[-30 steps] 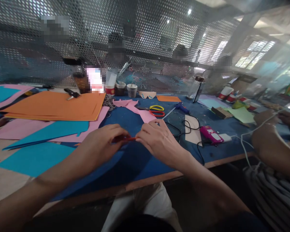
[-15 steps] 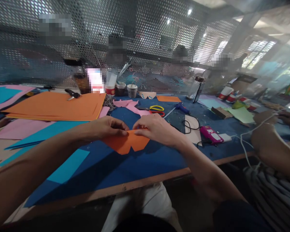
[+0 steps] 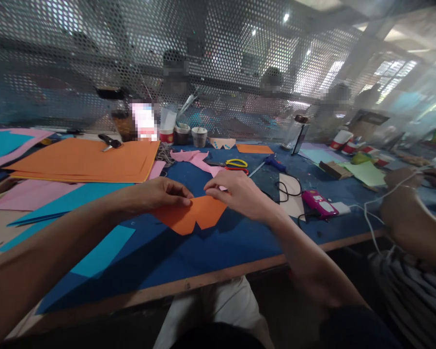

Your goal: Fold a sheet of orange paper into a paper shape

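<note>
An orange paper cutout [image 3: 189,215] with a V-shaped notch in its lower edge is held up just above the blue tabletop. My left hand [image 3: 169,194] pinches its upper edge left of the middle, thumb towards me. At the upper right edge, my right hand [image 3: 236,191] has thumb and fingers closed around the paper; the fingertips behind it are partly hidden. Beyond my hands lie pink paper scraps [image 3: 191,156] and scissors with yellow and red handles [image 3: 237,164]. A similar pale notched cutout with blue marks [image 3: 222,143] stands farther back.
Orange sheets [image 3: 80,157] with keys [image 3: 110,142] on top and blue paper strips [image 3: 103,252] lie to my left. A blue glue gun [image 3: 275,163], a magenta device [image 3: 319,203] with cables and paper cups [image 3: 199,137] are on the table. Another person's hand [image 3: 403,182] holds a white cable at right.
My right hand has slid slightly right along the cutout's upper edge, baring more of its middle. My left hand keeps its grip in nearly the same place.
</note>
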`<action>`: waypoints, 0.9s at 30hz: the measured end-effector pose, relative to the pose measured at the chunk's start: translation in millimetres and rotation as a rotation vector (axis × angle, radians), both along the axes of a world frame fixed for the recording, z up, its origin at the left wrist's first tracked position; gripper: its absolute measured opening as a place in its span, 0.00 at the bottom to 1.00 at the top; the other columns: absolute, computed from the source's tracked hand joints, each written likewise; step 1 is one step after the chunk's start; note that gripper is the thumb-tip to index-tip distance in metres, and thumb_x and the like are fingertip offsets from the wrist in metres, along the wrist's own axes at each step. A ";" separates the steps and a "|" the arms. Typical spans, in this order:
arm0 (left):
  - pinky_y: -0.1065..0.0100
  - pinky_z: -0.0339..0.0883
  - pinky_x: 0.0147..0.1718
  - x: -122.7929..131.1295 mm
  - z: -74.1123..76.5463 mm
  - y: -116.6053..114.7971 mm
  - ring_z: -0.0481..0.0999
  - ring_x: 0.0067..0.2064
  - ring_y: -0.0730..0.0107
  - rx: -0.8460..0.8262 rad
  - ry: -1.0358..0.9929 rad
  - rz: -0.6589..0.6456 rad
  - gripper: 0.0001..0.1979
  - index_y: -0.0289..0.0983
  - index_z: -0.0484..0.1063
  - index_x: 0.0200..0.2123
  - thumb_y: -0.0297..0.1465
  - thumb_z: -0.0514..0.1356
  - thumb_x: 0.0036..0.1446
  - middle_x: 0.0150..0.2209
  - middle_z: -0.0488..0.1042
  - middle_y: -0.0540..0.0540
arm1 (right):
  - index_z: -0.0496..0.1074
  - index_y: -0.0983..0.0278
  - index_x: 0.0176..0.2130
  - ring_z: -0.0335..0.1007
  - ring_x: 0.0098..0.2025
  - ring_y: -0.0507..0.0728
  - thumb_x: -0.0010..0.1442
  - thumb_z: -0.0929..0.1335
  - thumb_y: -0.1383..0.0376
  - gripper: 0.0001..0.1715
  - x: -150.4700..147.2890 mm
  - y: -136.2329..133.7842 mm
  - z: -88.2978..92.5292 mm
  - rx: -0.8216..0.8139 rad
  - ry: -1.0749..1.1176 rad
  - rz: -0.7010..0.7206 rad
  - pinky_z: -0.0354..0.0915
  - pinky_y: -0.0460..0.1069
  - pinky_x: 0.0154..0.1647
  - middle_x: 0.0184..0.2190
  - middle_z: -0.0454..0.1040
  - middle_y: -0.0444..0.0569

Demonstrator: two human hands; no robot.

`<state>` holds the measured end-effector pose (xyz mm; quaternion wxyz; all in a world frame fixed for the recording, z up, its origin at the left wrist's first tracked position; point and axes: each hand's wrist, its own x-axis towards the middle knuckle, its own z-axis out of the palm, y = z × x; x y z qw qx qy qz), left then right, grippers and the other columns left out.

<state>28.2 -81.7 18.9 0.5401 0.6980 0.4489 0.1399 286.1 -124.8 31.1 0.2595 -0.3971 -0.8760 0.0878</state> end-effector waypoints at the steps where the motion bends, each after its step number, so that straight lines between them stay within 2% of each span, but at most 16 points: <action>1: 0.74 0.61 0.26 -1.7 -1.8 1.3 0.73 0.28 0.69 0.010 0.006 0.004 0.13 0.47 0.86 0.34 0.44 0.74 0.44 0.31 0.81 0.49 | 0.80 0.62 0.45 0.75 0.50 0.56 0.73 0.69 0.66 0.08 1.4 -0.2 -1.3 0.046 0.028 -0.037 0.63 0.52 0.54 0.44 0.82 0.48; 3: 0.74 0.61 0.26 -5.1 -5.4 3.7 0.73 0.28 0.69 0.017 0.015 0.000 0.14 0.47 0.86 0.36 0.44 0.73 0.46 0.32 0.82 0.48 | 0.79 0.60 0.48 0.73 0.55 0.58 0.74 0.68 0.65 0.09 4.5 -0.9 -4.0 0.131 0.080 -0.117 0.62 0.55 0.59 0.49 0.81 0.49; 6: 0.73 0.61 0.26 -7.8 -8.9 5.8 0.74 0.27 0.69 0.020 0.016 -0.007 0.14 0.46 0.86 0.37 0.44 0.73 0.47 0.32 0.83 0.47 | 0.79 0.59 0.48 0.73 0.56 0.58 0.75 0.67 0.65 0.10 8.5 -1.8 -9.1 0.184 0.113 -0.161 0.62 0.56 0.60 0.50 0.80 0.49; 11: 0.69 0.66 0.30 -2.5 -7.1 5.1 0.79 0.32 0.62 0.063 0.002 0.018 0.14 0.45 0.86 0.34 0.44 0.74 0.44 0.34 0.84 0.45 | 0.81 0.60 0.46 0.76 0.54 0.57 0.74 0.68 0.65 0.10 7.6 -1.0 -17.4 0.129 0.010 -0.105 0.62 0.55 0.58 0.47 0.83 0.48; 15: 0.67 0.69 0.33 4.8 -0.3 -2.1 0.81 0.36 0.59 0.144 0.021 0.035 0.15 0.45 0.86 0.35 0.44 0.74 0.44 0.35 0.85 0.46 | 0.83 0.62 0.46 0.78 0.46 0.56 0.72 0.70 0.66 0.09 3.8 -1.1 -17.7 0.045 -0.062 -0.071 0.64 0.51 0.50 0.43 0.85 0.47; 22: 0.65 0.69 0.37 8.0 0.0 -21.3 0.81 0.40 0.57 0.446 0.133 0.029 0.16 0.45 0.84 0.42 0.48 0.65 0.57 0.40 0.85 0.46 | 0.81 0.64 0.42 0.76 0.44 0.54 0.73 0.69 0.68 0.08 4.0 -7.3 -20.5 0.001 -0.053 -0.063 0.62 0.50 0.48 0.40 0.83 0.46; 27: 0.65 0.67 0.38 8.2 -0.2 -24.1 0.80 0.40 0.60 0.484 0.250 0.002 0.18 0.45 0.82 0.44 0.49 0.62 0.61 0.41 0.84 0.48 | 0.78 0.64 0.44 0.73 0.44 0.56 0.76 0.66 0.65 0.11 2.3 -12.3 -24.1 0.016 -0.135 -0.097 0.59 0.52 0.48 0.42 0.80 0.49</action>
